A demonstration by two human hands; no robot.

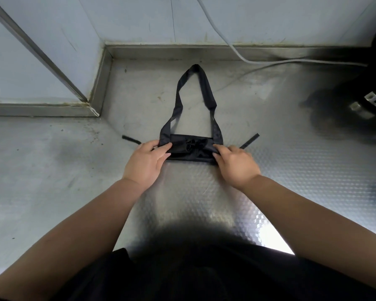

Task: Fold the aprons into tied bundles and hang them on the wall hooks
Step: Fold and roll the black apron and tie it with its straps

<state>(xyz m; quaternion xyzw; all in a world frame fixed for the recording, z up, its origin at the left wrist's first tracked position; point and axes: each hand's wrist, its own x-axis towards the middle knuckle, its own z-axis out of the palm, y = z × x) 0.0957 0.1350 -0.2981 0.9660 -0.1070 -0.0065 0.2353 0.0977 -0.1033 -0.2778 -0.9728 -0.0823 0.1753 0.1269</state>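
Black apron (pixel 190 149) at centre frame already folded; my left hand (pixel 144 162) and right hand (pixel 234 165) pinch its ends, ties (pixel 249 141) loose, hanging not yet done.

Black apron (pixel 191 148), folded bundle, neck loop outstretched

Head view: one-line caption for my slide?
Left hand and right hand pinch the ends of the folded apron on the steel counter, neck loop laid toward the wall.

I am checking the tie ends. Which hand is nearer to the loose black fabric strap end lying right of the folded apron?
Right. The right hand pinches the folded black apron just beside the black strap end; the left hand pinches the opposite side.
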